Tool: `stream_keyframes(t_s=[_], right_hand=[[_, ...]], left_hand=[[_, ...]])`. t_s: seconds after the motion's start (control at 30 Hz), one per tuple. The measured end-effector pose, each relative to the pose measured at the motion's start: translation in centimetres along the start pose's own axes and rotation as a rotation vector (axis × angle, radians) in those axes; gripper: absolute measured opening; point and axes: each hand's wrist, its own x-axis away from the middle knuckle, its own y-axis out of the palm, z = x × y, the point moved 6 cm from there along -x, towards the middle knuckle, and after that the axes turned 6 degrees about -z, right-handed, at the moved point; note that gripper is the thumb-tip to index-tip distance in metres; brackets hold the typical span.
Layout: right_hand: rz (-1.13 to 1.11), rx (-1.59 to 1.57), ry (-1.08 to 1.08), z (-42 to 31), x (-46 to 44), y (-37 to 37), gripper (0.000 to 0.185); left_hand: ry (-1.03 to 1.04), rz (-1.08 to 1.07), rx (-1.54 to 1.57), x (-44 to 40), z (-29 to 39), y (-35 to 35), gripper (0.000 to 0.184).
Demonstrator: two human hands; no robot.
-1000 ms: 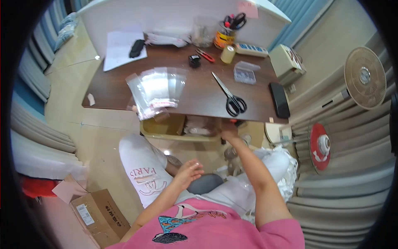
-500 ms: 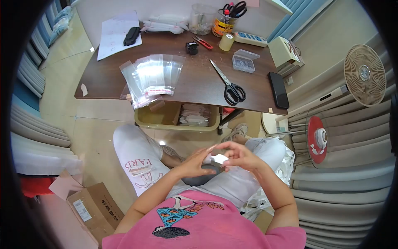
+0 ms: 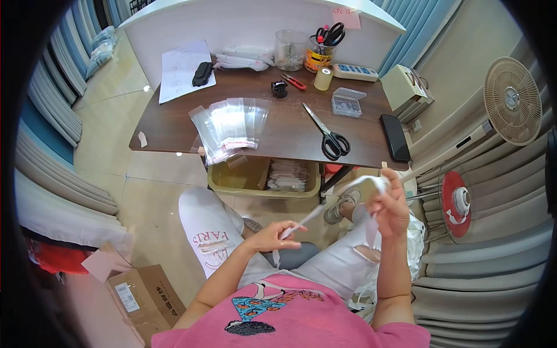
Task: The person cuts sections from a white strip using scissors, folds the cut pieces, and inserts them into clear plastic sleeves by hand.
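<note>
A narrow white ribbon (image 3: 312,215) slants up and right from my left hand (image 3: 274,237), which pinches it between thumb and fingers; a short end hangs below. My right hand (image 3: 391,210), raised over my knee, grips looped white ribbon and is slightly blurred. The stretch between the hands looks like one twisted piece, though I cannot tell for certain. On the desk ahead lie black-handled scissors (image 3: 331,140) and a fan of clear plastic bags (image 3: 235,124).
On the desk (image 3: 174,130) are a phone (image 3: 394,137), a small clear box (image 3: 347,104) and red snips (image 3: 295,82). A bin (image 3: 264,193) sits beneath. To the right stand a red reel (image 3: 454,203) and a fan (image 3: 512,100); a carton (image 3: 152,298) is at left.
My hands were close together over my lap around a small white bundle. Now they are apart, my right hand up and to the right, with white ribbon drawn out. The view has shifted slightly.
</note>
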Motion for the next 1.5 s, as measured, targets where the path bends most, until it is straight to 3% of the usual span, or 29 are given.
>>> stream_keyframes(t_s=[0.13, 0.17, 0.2, 0.23, 0.27, 0.3, 0.37, 0.4, 0.47, 0.5, 0.53, 0.57, 0.6, 0.67, 0.7, 0.77, 0.83, 0.87, 0.93, 0.97, 1.0, 1.07, 1.17, 1.2, 1.23, 1.33, 1.4, 1.47, 1.5], right_hand=[[-0.101, -0.119, -0.184, -2.1, 1.1, -0.8, 0.064], [-0.298, -0.148, -0.161, -1.8, 1.5, -0.4, 0.067], [-0.491, -0.179, -0.136, -1.3, 2.2, -0.3, 0.07], [-0.543, -0.125, -0.097, -0.1, 3.5, -1.9, 0.08], [-0.71, -0.142, 0.06, 1.4, 4.3, -2.2, 0.082], [-0.876, -0.156, 0.217, 2.7, 5.3, -2.1, 0.085], [-0.493, 0.145, 0.64, 6.2, 4.7, -1.1, 0.077], [-0.324, 0.326, 0.8, 8.3, 3.8, -0.5, 0.072], [-0.58, 0.438, 0.565, 12.3, 2.8, 0.0, 0.061], [-0.509, 0.258, 0.648, 13.5, 2.7, 0.8, 0.06], [-0.443, 0.08, 0.721, 14.5, 2.4, 1.4, 0.059], [-0.372, -0.094, 0.734, 14.4, 1.8, 2.3, 0.048], [-0.378, -0.1, 0.726, 14.6, 1.6, 2.2, 0.048], [-0.505, 0.171, 0.685, 15.2, 1.2, 2.0, 0.028], [-0.453, 0.141, 0.727, 15.7, 1.3, 2.0, 0.014], [-0.371, 0.116, 0.633, 15.1, 1.2, 2.5, 0.013], [-0.294, 0.098, 0.542, 14.7, 1.0, 2.9, 0.013], [-0.261, 0.124, 0.509, 14.8, 0.9, 2.9, 0.013], [-0.226, 0.146, 0.473, 15.3, 0.9, 3.8, 0.014], [-0.207, 0.165, 0.484, 15.9, 0.9, 4.8, 0.013], [-0.19, 0.186, 0.492, 16.4, 1.0, 5.4, 0.012], [-0.274, 0.238, 0.486, 17.2, 1.1, 5.6, 0.017], [-0.345, 0.229, 0.605, 16.0, 1.8, 5.5, 0.023], [-0.493, 0.249, 0.669, 15.5, 2.7, 4.5, 0.024], [-0.644, 0.271, 0.732, 15.2, 3.6, 3.8, 0.025], [-0.591, 0.126, 0.772, 14.4, 4.7, 2.5, 0.022], [-0.558, 0.128, 0.697, 14.0, 3.8, 3.9, 0.015], [-0.517, 0.666, -0.041, 10.4, 1.2, 7.2, 0.009], [-0.511, 0.671, -0.049, 10.7, 0.6, 7.8, 0.009]], left_hand=[[0.015, 0.215, 0.276, 0.6, -2.6, -2.1, 0.029], [0.018, 0.221, 0.268, 0.8, -3.3, -2.9, 0.029], [-0.004, 0.272, 0.322, 1.3, -4.3, -4.0, 0.031], [-0.027, 0.325, 0.378, 1.7, -5.2, -4.8, 0.034], [0.1, 0.468, 0.132, 1.8, -4.3, -5.6, 0.032], [0.097, 0.474, 0.127, 1.8, -2.9, -5.7, 0.032], [0.097, 0.446, -0.409, 2.2, 3.2, -5.2, 0.027], [-0.016, 0.424, -0.469, 2.3, 4.3, -4.9, 0.025], [0.061, 0.388, -0.664, 2.1, 6.0, -4.4, 0.026], [0.142, 0.354, -0.856, 2.0, 7.1, -3.9, 0.028], [0.077, 0.341, -0.877, 1.9, 7.7, -3.9, 0.033], [0.076, 0.339, -0.888, 2.1, 7.6, -4.2, 0.033], [0.1, 0.372, -0.931, 2.4, 7.7, -4.6, 0.035], [0.121, 0.401, -0.985, 3.2, 7.9, -5.3, 0.036], [0.074, 0.412, -0.932, 3.6, 7.9, -5.7, 0.038], [0.021, 0.413, -0.885, 4.4, 7.5, -6.5, 0.041], [-0.061, 0.372, -0.548, 4.7, 4.6, -7.7, 0.047], [-0.064, 0.373, -0.556, 4.6, 3.4, -7.7, 0.047], [0.34, 0.283, 0.708, 3.4, 3.0, -6.4, 0.058], [0.264, 0.42, 0.588, 3.1, 3.5, -5.6, 0.05], [0.262, 0.42, 0.586, 2.3, 4.2, -4.5, 0.05], [0.403, 0.684, 0.469, 2.3, 5.4, -4.7, 0.038], [0.598, 0.835, 0.664, 3.2, 6.8, -6.9, 0.037], [0.593, 0.885, 0.796, 4.0, 6.5, -7.7, 0.036], [0.653, 0.818, 0.783, 4.7, 6.9, -8.4, 0.035], [0.758, 0.716, 0.79, 5.7, 7.1, -9.1, 0.037], [0.56, 0.88, 0.592, 5.8, 6.9, -8.8, 0.037], [0.499, 0.799, 0.438, 4.7, 4.8, -7.3, 0.044], [0.528, 0.767, 0.355, 3.7, 4.4, -6.0, 0.047]])
